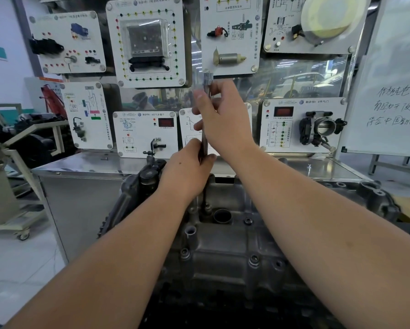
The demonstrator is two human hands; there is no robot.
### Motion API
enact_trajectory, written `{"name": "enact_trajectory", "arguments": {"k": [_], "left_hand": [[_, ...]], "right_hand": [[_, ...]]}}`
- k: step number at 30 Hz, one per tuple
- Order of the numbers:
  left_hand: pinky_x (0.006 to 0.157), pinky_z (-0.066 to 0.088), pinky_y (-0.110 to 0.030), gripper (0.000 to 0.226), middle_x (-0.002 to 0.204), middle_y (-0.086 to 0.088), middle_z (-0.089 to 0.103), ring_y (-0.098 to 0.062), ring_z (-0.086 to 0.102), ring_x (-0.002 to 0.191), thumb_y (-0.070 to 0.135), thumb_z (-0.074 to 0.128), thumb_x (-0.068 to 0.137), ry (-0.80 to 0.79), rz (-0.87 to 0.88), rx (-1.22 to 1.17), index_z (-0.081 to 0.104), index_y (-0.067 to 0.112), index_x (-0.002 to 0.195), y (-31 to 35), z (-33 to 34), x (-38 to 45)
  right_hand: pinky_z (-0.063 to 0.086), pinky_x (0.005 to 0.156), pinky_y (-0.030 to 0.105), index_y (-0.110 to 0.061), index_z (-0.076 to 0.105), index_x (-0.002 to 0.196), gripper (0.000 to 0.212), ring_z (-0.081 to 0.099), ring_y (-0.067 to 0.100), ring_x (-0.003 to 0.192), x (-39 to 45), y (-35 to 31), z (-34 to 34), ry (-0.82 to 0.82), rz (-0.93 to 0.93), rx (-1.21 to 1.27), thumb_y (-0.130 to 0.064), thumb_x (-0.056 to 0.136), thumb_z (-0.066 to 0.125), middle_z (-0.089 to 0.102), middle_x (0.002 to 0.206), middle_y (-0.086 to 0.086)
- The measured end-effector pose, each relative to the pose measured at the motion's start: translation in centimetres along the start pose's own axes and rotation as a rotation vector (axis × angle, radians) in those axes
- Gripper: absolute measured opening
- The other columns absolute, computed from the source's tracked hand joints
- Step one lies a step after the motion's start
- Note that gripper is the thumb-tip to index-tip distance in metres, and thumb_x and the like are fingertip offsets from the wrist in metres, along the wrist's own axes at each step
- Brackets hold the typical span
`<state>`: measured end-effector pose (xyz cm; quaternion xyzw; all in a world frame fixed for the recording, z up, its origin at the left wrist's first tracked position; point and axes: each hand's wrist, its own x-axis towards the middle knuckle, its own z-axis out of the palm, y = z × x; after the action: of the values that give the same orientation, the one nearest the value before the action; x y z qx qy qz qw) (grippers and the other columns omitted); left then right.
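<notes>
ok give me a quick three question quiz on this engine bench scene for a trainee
1. True or false: the left hand and the right hand both grip the long metal tool, held roughly upright.
2. Which hand is higher on the tool? A) left hand B) right hand C) they are level
3. What sits just right of the tool's lower end in the engine casting?
Key: 1 true; 2 B; 3 a round open bore
</notes>
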<state>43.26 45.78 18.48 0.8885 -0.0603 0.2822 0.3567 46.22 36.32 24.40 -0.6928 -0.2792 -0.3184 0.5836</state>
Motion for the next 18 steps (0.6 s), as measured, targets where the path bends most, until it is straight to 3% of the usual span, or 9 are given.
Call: {"name": "enact_trajectory", "arguments": {"k": [3, 8, 15, 18], "left_hand": [[0.072, 0.047, -0.041, 0.025, 0.082, -0.003, 0.059, -0.032, 0.059, 0.083, 0.035, 0.053, 0.103, -0.003, -0.002, -0.011, 0.048, 0.018, 0.086, 0.00, 0.10, 0.02], [0.079, 0.051, -0.042, 0.018, 0.100, -0.007, 0.070, -0.035, 0.063, 0.093, 0.031, 0.045, 0.103, -0.026, -0.026, -0.014, 0.055, 0.016, 0.100, 0.06, 0.08, 0.07], [0.069, 0.046, -0.039, 0.023, 0.083, -0.003, 0.060, -0.033, 0.060, 0.085, 0.030, 0.054, 0.102, 0.007, -0.015, 0.018, 0.047, 0.019, 0.083, -0.26, 0.07, 0.25], [0.069, 0.043, -0.039, 0.025, 0.079, -0.001, 0.057, -0.027, 0.056, 0.079, 0.032, 0.061, 0.099, 0.011, -0.004, -0.017, 0.049, 0.016, 0.086, -0.37, 0.02, 0.25]], "right_hand": [[0.048, 0.056, 0.015, -0.031, 0.046, 0.091, 0.016, 0.068, 0.006, 0.057, 0.12, -0.02, -0.11, 0.026, -0.032, -0.033, -0.031, 0.105, 0.053, 0.072, 0.082, -0.007], [0.041, 0.052, 0.006, -0.018, 0.058, 0.103, 0.015, 0.066, 0.000, 0.055, 0.23, -0.42, -0.03, -0.024, -0.004, -0.035, -0.027, 0.108, 0.047, 0.071, 0.086, -0.007], [0.043, 0.052, 0.011, -0.021, 0.059, 0.099, 0.018, 0.068, 0.005, 0.058, 0.20, -0.48, 0.01, -0.046, 0.010, -0.018, -0.027, 0.109, 0.044, 0.072, 0.089, -0.004], [0.048, 0.057, 0.017, -0.022, 0.059, 0.106, 0.012, 0.068, 0.006, 0.056, 0.09, -0.44, 0.04, -0.041, -0.006, -0.009, -0.032, 0.105, 0.054, 0.073, 0.085, -0.004]]}}
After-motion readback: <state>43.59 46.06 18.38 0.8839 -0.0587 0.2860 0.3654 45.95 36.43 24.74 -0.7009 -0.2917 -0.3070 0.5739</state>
